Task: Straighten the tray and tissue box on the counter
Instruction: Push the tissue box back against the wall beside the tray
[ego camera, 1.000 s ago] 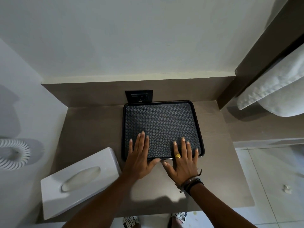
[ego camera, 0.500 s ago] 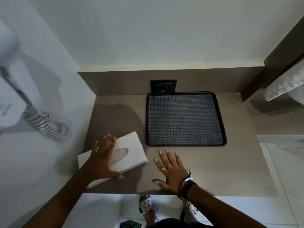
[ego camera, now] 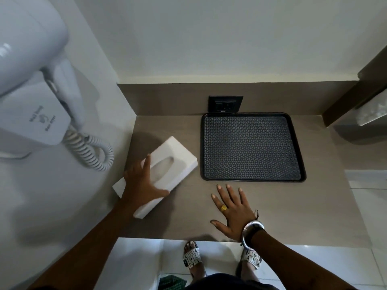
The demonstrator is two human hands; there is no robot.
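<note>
A black patterned tray [ego camera: 252, 117] lies square against the back wall of the brown counter [ego camera: 293, 206]. A white tissue box [ego camera: 178, 152] sits left of it, turned at an angle, one corner pointing toward the tray. My left hand [ego camera: 142, 185] grips the near half of the box, thumb along its right side and fingers spread over its top. My right hand [ego camera: 232, 210] rests flat on the counter just in front of the tray, fingers spread, holding nothing.
A black wall socket [ego camera: 225, 104] sits behind the tray. A white wall hair dryer [ego camera: 31, 84] with a coiled cord [ego camera: 92, 151] hangs on the left wall, close to the box. A white towel [ego camera: 372, 110] hangs at the right. The counter's front edge runs just below my right wrist.
Both hands left the tray. My left hand went to the tissue box and has turned and slid it back along the counter; my right hand rests in front of the tray.
</note>
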